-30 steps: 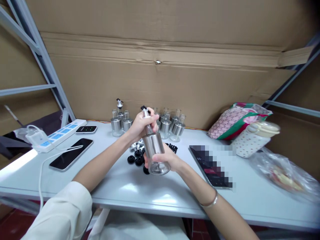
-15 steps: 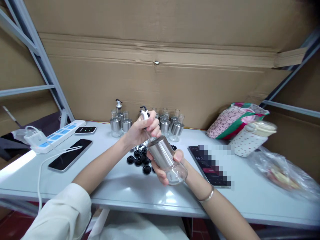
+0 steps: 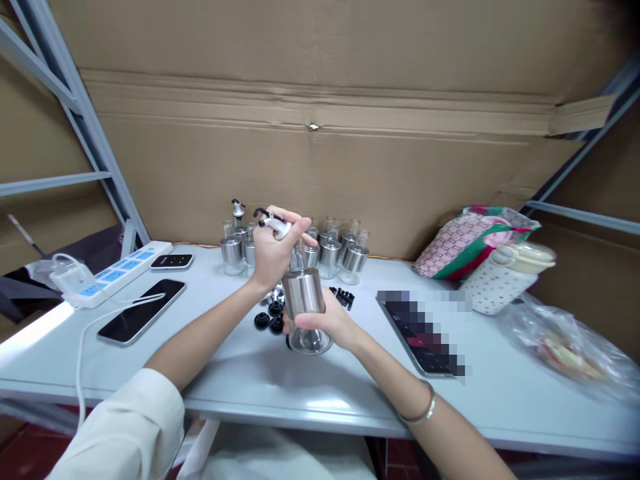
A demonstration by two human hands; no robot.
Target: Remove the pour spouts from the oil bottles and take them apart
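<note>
My right hand [image 3: 334,321] is wrapped round the lower part of a glass oil bottle [image 3: 303,293] with a brushed steel sleeve, held nearly upright above the table. At the bottle's neck, my left hand [image 3: 273,259] is closed on a pour spout [image 3: 281,230] with a silver-white body and a black flip lid. Fingers hide the joint, so I cannot tell how far the spout sits in the neck. Behind the hands stand several like bottles [image 3: 356,257], and one at the left bears a fitted spout [image 3: 238,208]. Black stoppers [image 3: 261,321] lie beside the held bottle.
Small black parts [image 3: 343,297] lie right of the bottle. To the left are a phone [image 3: 143,312], a power strip [image 3: 120,273] and a small black device [image 3: 172,261]. On the right are another phone [image 3: 420,340], a dotted cup [image 3: 500,283], a patterned bag [image 3: 465,243] and a plastic bag [image 3: 570,347].
The bottle has moved left and turned from a slant to nearly upright. My left hand has moved left and turned, and the spout now points left.
</note>
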